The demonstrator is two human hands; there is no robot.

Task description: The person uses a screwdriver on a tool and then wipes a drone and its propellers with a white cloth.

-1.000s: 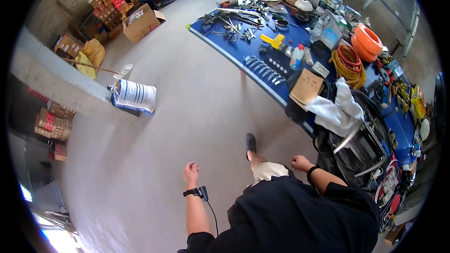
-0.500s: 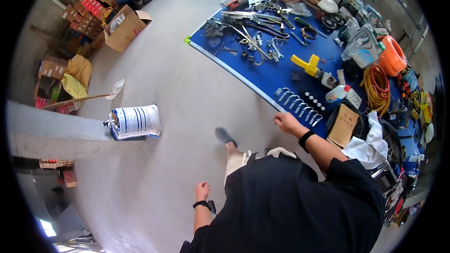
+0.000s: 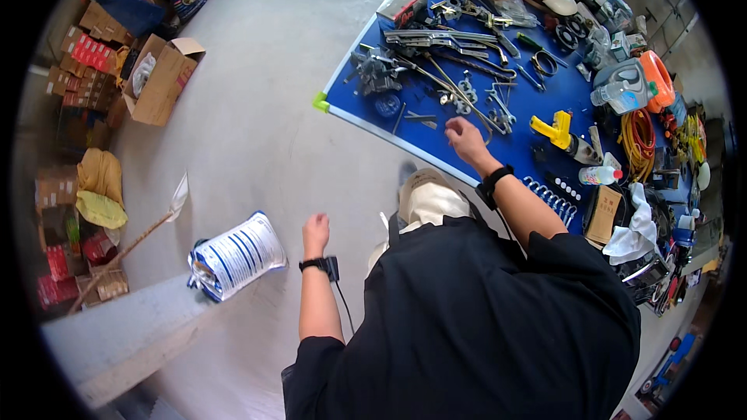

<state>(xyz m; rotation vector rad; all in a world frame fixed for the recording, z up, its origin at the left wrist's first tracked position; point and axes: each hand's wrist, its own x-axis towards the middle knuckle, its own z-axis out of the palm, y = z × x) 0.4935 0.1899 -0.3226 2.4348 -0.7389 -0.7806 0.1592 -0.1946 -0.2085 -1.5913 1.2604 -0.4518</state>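
My right hand (image 3: 465, 140) hovers over the near edge of a blue-topped table (image 3: 459, 105), its fingers loosely bent and nothing visible in them. Closest to it lie metal clamps (image 3: 464, 96), long thin rods and open-ended wrenches (image 3: 500, 107). To its right rests a yellow-handled tool (image 3: 554, 132). A row of metal hooks (image 3: 549, 199) lies along the table's edge beside my right forearm. My left hand (image 3: 315, 235) hangs over the floor, away from the table, with relaxed fingers and no object visible in it. Both wrists carry black bands.
A white-and-blue sack (image 3: 238, 256) stands on the floor to my left, near a long-handled shovel (image 3: 177, 198). Cardboard boxes (image 3: 162, 81) are piled farther left. Jugs, a coiled hose (image 3: 640, 144) and a white cloth (image 3: 634, 225) crowd the table's right side.
I have moved forward along the table. My right hand went from beside the hooks to near the clamps and wrenches. My left hand has swung forward, still over the floor.
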